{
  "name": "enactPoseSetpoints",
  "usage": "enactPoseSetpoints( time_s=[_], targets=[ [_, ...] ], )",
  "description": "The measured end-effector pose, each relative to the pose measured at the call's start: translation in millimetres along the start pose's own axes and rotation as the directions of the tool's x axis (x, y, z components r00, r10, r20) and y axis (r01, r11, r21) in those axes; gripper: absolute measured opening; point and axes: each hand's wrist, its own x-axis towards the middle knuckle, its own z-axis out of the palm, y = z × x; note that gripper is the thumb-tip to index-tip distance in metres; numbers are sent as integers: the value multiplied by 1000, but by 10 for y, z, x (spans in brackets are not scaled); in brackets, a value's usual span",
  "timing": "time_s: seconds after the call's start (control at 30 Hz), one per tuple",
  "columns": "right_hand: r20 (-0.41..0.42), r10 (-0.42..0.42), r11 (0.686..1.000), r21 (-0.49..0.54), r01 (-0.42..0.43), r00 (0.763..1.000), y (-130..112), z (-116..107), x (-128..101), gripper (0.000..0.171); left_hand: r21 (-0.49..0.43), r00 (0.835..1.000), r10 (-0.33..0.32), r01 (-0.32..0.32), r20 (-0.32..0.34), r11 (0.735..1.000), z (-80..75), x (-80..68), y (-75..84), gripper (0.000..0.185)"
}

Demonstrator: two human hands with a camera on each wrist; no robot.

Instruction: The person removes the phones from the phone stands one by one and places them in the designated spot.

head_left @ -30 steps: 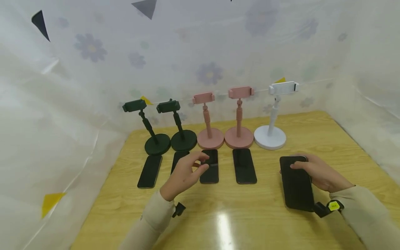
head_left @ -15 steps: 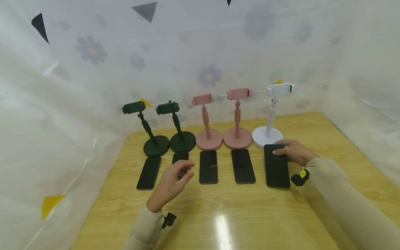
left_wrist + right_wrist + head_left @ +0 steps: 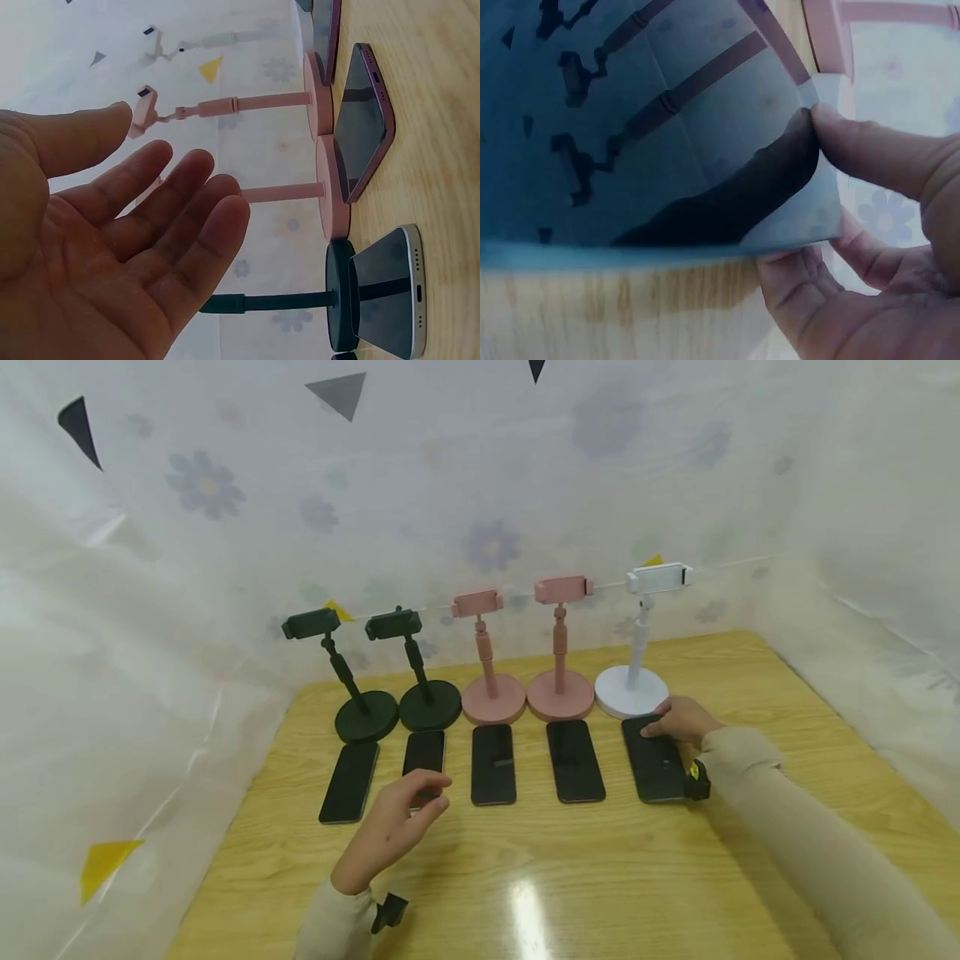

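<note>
My right hand (image 3: pixel 684 722) holds a black smartphone (image 3: pixel 654 767) by its far right corner, just in front of the white phone stand (image 3: pixel 630 692). In the right wrist view the thumb (image 3: pixel 877 146) lies on the glossy screen (image 3: pixel 705 135) and the other fingers are at the edge and underneath. My left hand (image 3: pixel 390 828) hovers over the table with relaxed fingers and nothing in it. It partly covers the near end of a smaller dark phone (image 3: pixel 425 750). Three more phones lie face up in the row: far left (image 3: pixel 348 783), middle (image 3: pixel 493 765) and right of middle (image 3: pixel 575 762).
Behind the phones stand two dark green phone stands (image 3: pixel 367 717) and two pink ones (image 3: pixel 561 695), bases side by side with the white one. A pale flowered curtain (image 3: pixel 420 485) encloses the back and sides of the wooden table (image 3: pixel 600 885).
My right hand has carried the phone leftward and away from me, down to the row's right end before the white stand. My left hand has drawn back toward me and left.
</note>
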Motion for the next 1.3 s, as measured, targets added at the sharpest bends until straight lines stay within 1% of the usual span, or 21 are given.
enactPoseSetpoints(
  time_s=[0.13, 0.23, 0.27, 0.43, 0.57, 0.63, 0.73, 0.8, 0.87, 1.0, 1.1, 1.3],
  targets=[
    [-30, -21, 998, -60, 19, 999, -28, 41, 80, 37, 17, 1000, 7, -7, 1, 1000, -16, -40, -12, 23],
    [-16, -39, 996, -86, 38, 999, -63, 65, 120, 49, 19, 1000, -4, 3, 13, 1000, -40, -70, -10, 23],
    [-8, -37, 996, -85, 36, 999, -71, 70, 129, 49, 19, 1000, -10, 10, 17, 1000, -47, -80, -9, 22],
    [-4, -28, 994, -101, 28, 1000, -61, 40, 173, 46, 20, 999, -30, 30, 29, 999, -67, -114, -17, 23],
    [-20, -35, 992, -124, 32, 999, -21, -45, 211, 46, -3, 999, -39, 39, 13, 999, -79, -153, -32, 22],
    [-23, -36, 990, -140, 32, 999, 7, -93, 224, 46, -18, 999, -54, 54, -2, 998, -82, -185, -37, 22],
    [-13, -28, 987, -161, 26, 1000, 51, -152, 225, 44, -32, 995, -94, 94, -25, 995, -73, -239, -42, 21],
    [3, -15, 985, -170, 15, 1000, 70, -176, 212, 43, -42, 992, -120, 118, -31, 992, -57, -270, -42, 21],
    [14, -9, 984, -180, 11, 1000, 75, -194, 200, 39, -55, 991, -128, 126, -32, 991, -34, -287, -41, 22],
    [12, -19, 982, -186, 21, 1000, 64, -201, 151, 33, -94, 993, -112, 108, -31, 990, 31, -275, -38, 23],
    [17, -23, 981, -192, 26, 1000, 63, -162, 126, 38, -114, 995, -91, 87, -28, 990, 77, -259, -31, 23],
    [47, -1, 988, -155, 9, 999, 93, -47, 95, 31, -142, 999, -44, 43, -4, 989, 161, -249, 10, 25]
  ],
)
